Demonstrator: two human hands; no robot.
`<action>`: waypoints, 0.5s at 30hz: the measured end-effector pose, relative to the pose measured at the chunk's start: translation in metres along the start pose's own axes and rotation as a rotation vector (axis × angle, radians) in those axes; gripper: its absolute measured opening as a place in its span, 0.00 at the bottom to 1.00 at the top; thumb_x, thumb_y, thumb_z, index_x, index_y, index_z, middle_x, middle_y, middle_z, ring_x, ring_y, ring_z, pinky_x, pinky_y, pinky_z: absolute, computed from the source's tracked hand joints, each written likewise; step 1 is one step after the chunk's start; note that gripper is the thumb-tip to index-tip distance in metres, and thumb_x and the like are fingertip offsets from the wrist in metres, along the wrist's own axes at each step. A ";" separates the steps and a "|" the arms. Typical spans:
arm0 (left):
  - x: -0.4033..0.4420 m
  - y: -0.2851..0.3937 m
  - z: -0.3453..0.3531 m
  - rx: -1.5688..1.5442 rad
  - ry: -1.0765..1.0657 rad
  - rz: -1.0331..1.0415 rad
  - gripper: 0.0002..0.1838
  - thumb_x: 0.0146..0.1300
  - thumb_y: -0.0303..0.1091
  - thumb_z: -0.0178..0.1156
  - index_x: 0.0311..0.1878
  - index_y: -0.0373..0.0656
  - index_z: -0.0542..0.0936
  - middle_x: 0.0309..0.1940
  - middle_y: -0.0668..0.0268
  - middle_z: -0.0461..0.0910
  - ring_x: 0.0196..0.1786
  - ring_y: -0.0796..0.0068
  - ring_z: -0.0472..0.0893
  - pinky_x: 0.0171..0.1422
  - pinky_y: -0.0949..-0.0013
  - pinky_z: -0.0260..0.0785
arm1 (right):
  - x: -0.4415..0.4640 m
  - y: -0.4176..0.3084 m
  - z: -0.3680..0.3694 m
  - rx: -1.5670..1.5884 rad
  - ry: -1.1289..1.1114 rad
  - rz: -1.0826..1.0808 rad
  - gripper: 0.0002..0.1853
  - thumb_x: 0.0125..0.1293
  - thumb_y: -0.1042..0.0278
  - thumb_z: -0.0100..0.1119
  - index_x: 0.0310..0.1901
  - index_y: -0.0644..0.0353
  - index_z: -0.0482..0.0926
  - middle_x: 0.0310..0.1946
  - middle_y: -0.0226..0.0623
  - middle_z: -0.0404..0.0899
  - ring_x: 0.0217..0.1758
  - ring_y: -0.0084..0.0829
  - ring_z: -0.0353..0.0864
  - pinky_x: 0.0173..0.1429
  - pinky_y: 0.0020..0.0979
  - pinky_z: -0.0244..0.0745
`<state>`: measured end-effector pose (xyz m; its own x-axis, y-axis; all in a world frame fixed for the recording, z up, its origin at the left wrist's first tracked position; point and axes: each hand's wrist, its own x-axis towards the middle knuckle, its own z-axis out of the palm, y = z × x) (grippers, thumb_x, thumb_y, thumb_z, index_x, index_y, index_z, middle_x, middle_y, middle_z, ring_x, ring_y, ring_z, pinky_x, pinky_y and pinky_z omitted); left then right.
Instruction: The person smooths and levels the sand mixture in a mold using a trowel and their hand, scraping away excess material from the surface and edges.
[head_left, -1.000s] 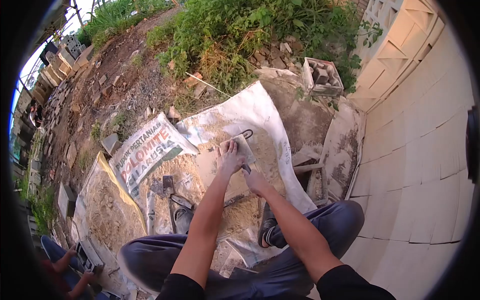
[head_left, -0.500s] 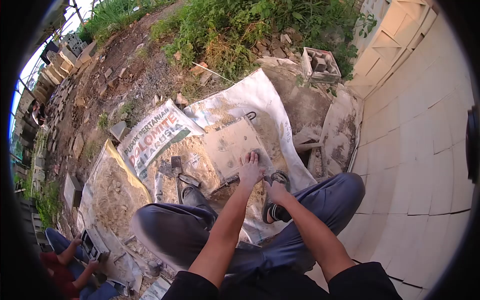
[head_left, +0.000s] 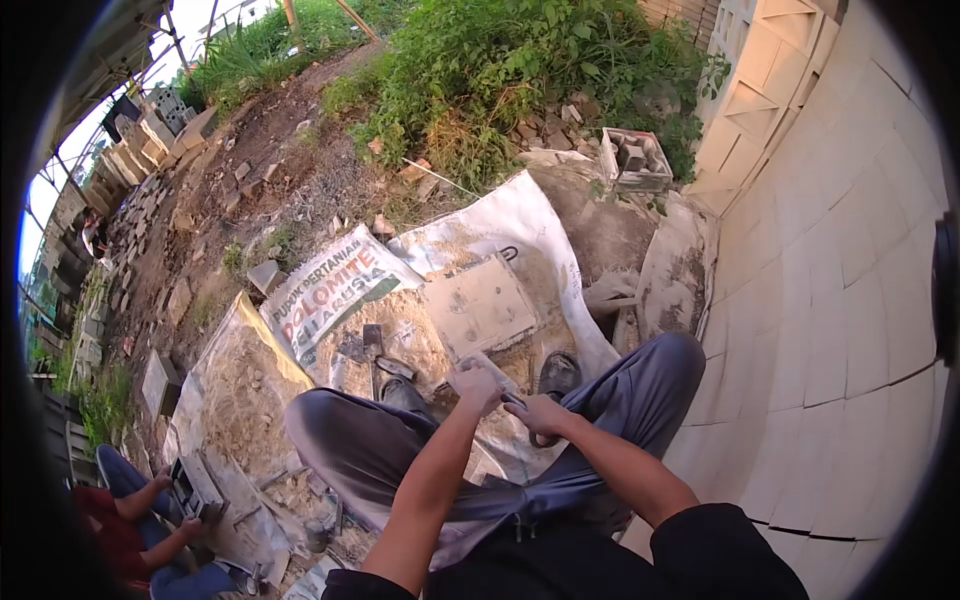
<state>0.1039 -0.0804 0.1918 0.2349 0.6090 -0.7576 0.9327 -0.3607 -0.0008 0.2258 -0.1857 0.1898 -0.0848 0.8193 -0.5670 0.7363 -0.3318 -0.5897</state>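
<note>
My left hand is closed around the pale, flat blade end of a tool that looks like a trowel, just below the near edge of a slab. My right hand grips the tool's dark handle between my knees; the fingers partly cover it. The square beige slab lies on a sand-strewn white sack, with dark smudges on its face. A dark metal loop sticks out past the slab's far edge. Left of the slab lies a dark flat-headed hand tool in the sand.
A printed sack and a sand heap lie to the left. Lower left, another person holds a grey block mould. Stacked pale blocks form a wall on the right. A crate holds rubble.
My left hand has lifted off the slab and come back toward me, closing on the tool's blade. My right hand has drawn nearer my body with the handle. The view has shifted slightly.
</note>
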 end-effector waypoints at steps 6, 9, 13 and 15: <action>0.066 -0.030 0.020 -0.201 0.663 0.069 0.44 0.58 0.57 0.49 0.70 0.39 0.47 0.72 0.61 0.42 0.73 0.60 0.45 0.74 0.53 0.30 | 0.045 -0.001 0.008 -0.017 0.365 -0.232 0.28 0.67 0.44 0.40 0.33 0.67 0.75 0.23 0.54 0.77 0.31 0.53 0.78 0.37 0.46 0.70; 0.070 -0.036 0.023 -0.247 0.333 0.087 0.46 0.59 0.60 0.47 0.71 0.41 0.41 0.73 0.62 0.37 0.74 0.66 0.40 0.74 0.51 0.30 | 0.057 0.005 -0.015 -0.083 0.177 -0.137 0.28 0.65 0.43 0.41 0.34 0.66 0.76 0.26 0.55 0.78 0.33 0.52 0.79 0.37 0.46 0.70; 0.080 -0.019 0.042 -0.308 0.481 0.048 0.48 0.58 0.61 0.46 0.70 0.39 0.40 0.72 0.59 0.37 0.74 0.64 0.40 0.74 0.51 0.29 | 0.063 0.008 -0.055 -0.313 0.016 0.016 0.31 0.60 0.35 0.43 0.37 0.60 0.78 0.31 0.51 0.79 0.38 0.46 0.80 0.42 0.44 0.71; 0.084 -0.002 0.037 -0.351 0.464 -0.014 0.48 0.57 0.62 0.46 0.70 0.38 0.40 0.72 0.57 0.37 0.74 0.63 0.40 0.74 0.52 0.29 | 0.081 0.016 -0.078 -0.420 -0.047 -0.001 0.31 0.60 0.36 0.46 0.36 0.61 0.79 0.33 0.49 0.80 0.40 0.46 0.80 0.43 0.44 0.73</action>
<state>0.1114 -0.0543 0.1044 0.2432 0.8863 -0.3941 0.9529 -0.1424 0.2679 0.2835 -0.0883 0.1794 -0.1088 0.7943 -0.5977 0.9449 -0.1041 -0.3104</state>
